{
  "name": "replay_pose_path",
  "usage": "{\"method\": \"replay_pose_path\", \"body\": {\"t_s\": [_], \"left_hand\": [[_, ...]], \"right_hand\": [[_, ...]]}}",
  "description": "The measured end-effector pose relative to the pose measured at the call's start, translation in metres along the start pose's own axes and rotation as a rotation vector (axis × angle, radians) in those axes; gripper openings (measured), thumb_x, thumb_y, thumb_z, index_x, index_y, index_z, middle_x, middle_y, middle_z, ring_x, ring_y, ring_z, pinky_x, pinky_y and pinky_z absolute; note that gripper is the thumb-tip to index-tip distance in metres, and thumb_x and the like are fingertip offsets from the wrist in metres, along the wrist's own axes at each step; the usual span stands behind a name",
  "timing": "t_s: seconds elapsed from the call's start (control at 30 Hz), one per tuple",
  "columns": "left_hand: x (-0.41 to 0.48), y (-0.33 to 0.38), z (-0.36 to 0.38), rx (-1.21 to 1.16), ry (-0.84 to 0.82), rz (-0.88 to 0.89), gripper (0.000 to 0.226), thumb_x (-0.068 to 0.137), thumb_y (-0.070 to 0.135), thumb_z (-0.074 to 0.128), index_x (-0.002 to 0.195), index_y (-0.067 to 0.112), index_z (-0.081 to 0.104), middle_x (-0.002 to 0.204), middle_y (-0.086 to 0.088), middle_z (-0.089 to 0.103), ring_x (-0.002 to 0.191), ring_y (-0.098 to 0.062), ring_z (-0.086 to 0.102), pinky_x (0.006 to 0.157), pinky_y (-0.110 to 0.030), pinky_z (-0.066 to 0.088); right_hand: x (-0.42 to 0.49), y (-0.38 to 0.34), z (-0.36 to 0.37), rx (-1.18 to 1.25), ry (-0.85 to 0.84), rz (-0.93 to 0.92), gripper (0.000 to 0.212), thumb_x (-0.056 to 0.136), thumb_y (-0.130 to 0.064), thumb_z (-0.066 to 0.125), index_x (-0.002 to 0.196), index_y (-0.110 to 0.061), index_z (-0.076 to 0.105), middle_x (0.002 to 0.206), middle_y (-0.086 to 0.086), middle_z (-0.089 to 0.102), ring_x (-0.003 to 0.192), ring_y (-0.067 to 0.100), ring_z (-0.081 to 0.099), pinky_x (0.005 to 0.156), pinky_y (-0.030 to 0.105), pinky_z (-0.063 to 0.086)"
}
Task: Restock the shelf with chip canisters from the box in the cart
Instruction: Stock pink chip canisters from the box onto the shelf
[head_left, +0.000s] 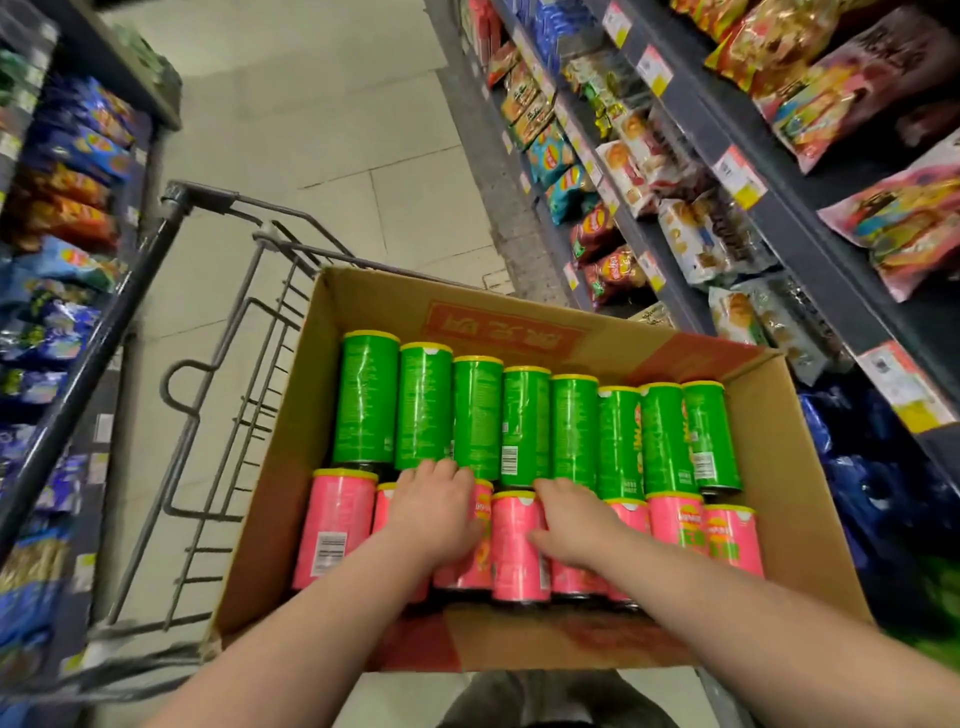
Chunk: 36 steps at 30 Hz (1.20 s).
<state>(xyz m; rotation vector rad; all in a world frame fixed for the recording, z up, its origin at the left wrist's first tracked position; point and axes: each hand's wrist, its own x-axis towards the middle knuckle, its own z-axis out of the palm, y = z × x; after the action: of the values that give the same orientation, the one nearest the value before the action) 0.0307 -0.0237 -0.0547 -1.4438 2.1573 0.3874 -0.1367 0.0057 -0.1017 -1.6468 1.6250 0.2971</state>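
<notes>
Snack-aisle shelves (795, 228) flank the cart (171, 218), whose cardboard box (810, 467) holds green canisters (524, 421) and pink canisters (337, 519) in rows. The left hand (434, 512) and right hand (571, 525) curl round pink canisters. Tightly packed, one could drag its neighbours out or slip.

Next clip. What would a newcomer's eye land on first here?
The open cardboard box in the cart, packed with a far row of green canisters and a near row of pink canisters. The left hand and right hand curl over the pink row. Bright snack bags fill the shelves on the right.
</notes>
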Motion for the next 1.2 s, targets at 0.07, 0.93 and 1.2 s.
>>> {"method": "replay_pose_path", "body": {"t_s": [0.07, 0.93, 1.2], "left_hand": [[0.006, 0.004, 0.001, 0.039, -0.038, 0.009, 0.055, 0.089, 0.047, 0.044, 0.135, 0.017, 0.041, 0.138, -0.006, 0.043, 0.128, -0.027, 0.037, 0.105, -0.044, 0.029], [-0.009, 0.01, 0.011, -0.374, 0.029, 0.058, 0.036, 0.079, 0.044, 0.066, 0.082, 0.016, 0.043, 0.138, -0.014, 0.046, 0.13, -0.027, 0.042, 0.097, -0.03, 0.036], [-0.02, 0.009, 0.017, -0.498, 0.032, 0.001, 0.071, 0.069, 0.044, 0.077, 0.128, 0.024, 0.044, 0.13, -0.001, 0.047, 0.119, -0.02, 0.045, 0.091, -0.023, 0.034]], "right_hand": [[0.004, 0.0, 0.0, 0.02, 0.01, 0.004, 0.055, 0.088, -0.039, 0.056, 0.132, -0.011, 0.04, 0.129, 0.011, 0.049, 0.119, 0.029, 0.049, 0.097, 0.039, 0.044], [-0.019, 0.006, -0.002, 0.486, 0.067, 0.083, 0.039, 0.075, -0.045, 0.073, 0.084, -0.02, 0.044, 0.095, -0.001, 0.047, 0.089, 0.017, 0.046, 0.069, 0.03, 0.035], [-0.031, 0.008, 0.012, 0.707, 0.057, 0.129, 0.063, 0.075, -0.037, 0.076, 0.123, -0.021, 0.039, 0.112, 0.0, 0.044, 0.098, 0.018, 0.05, 0.074, 0.025, 0.041]]}}
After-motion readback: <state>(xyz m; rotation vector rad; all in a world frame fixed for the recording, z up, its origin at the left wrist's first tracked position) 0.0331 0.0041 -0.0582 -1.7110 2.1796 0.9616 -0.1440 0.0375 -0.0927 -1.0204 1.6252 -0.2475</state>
